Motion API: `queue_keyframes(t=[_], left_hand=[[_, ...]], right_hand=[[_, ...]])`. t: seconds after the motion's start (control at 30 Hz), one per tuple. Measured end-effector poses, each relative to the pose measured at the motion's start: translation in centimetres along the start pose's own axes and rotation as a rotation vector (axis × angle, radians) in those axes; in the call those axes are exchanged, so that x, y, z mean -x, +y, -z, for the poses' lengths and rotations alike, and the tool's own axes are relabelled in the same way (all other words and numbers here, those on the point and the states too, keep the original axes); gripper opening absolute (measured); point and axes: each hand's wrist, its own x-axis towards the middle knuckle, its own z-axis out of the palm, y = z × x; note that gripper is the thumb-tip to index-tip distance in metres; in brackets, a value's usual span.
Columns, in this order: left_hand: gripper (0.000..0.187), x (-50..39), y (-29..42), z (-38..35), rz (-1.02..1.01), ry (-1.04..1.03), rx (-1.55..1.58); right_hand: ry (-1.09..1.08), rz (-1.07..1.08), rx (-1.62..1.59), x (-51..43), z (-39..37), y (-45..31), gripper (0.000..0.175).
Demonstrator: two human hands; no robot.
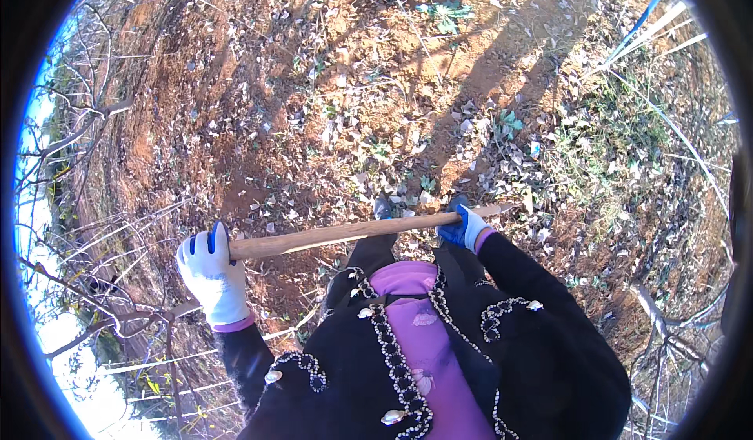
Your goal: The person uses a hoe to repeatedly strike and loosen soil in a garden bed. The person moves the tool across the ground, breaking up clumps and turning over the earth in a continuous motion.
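A long wooden pole (329, 237), perhaps a tool handle, lies across in front of my body at a slight slant. At its thick end, my left hand (213, 275) grips the wood, wearing a white glove with blue on the palm side. My right hand (462, 229), gloved alike, is closed around the pole near its other end. Past the right hand a short, paler length sticks out over the ground; I cannot tell whether a tool head is fixed there.
Reddish soil (235, 196) strewn with dry leaves lies around my dark shoes (382, 207). Bare branches (100, 322) rise at the left, with more branches (665, 328) at the lower right. Grass (617, 122) and pale stalks (653, 28) stand on the right.
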Motion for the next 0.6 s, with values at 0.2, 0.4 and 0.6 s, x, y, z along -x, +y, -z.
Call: queue_keyframes(t=[0.2, 0.4, 0.6], left_hand=[[0.050, 4.8, 1.0, 2.6, 0.006, 0.051, 0.006], [0.041, 11.2, 1.1, 3.8, -0.032, 0.190, 0.058], [0.058, 24.2, -0.5, 1.1, 0.092, 0.284, 0.192]], right_hand=[[0.033, 0.074, -0.246, -4.4, 4.1, 0.9, 0.038], [-0.074, 0.135, -0.096, -1.5, 6.8, 2.6, 0.048], [0.039, 0.175, -0.044, 0.2, 7.4, 9.2, 0.045]])
